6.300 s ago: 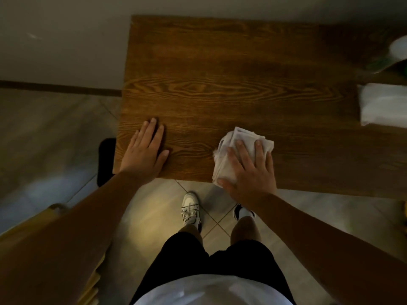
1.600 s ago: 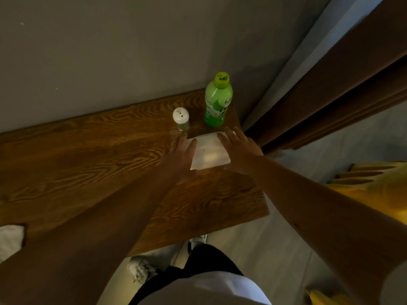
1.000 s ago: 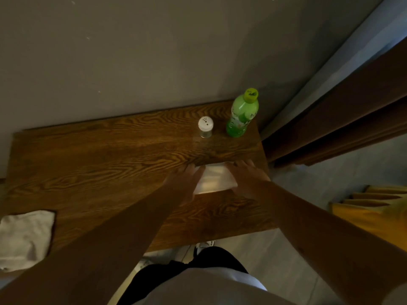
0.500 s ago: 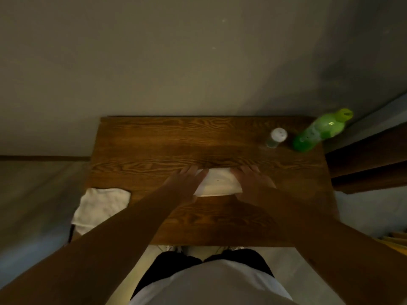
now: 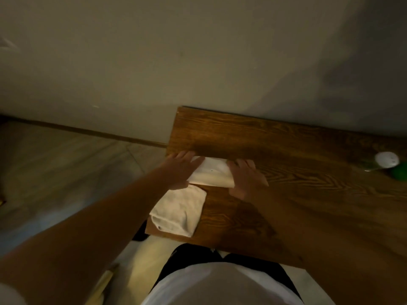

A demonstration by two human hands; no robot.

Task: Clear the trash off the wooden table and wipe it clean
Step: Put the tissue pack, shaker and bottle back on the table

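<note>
A white tissue pack [image 5: 211, 173] lies on the wooden table [image 5: 275, 139] near its left end. My left hand [image 5: 181, 168] presses flat against the pack's left side and my right hand [image 5: 247, 177] against its right side, so the pack sits clamped between them. Just in front of it, at the table's front left corner, lies a folded white cloth [image 5: 180, 211], untouched by either hand.
A white-capped shaker [image 5: 386, 159] and part of a green bottle [image 5: 399, 173] stand at the far right edge. The table's back edge meets a grey wall [image 5: 198, 62]. Tiled floor [image 5: 66, 164] lies to the left.
Both hands have slid the tissue pack leftward along the table, from beside the bottle to the left end, next to the cloth. The view has swung left.
</note>
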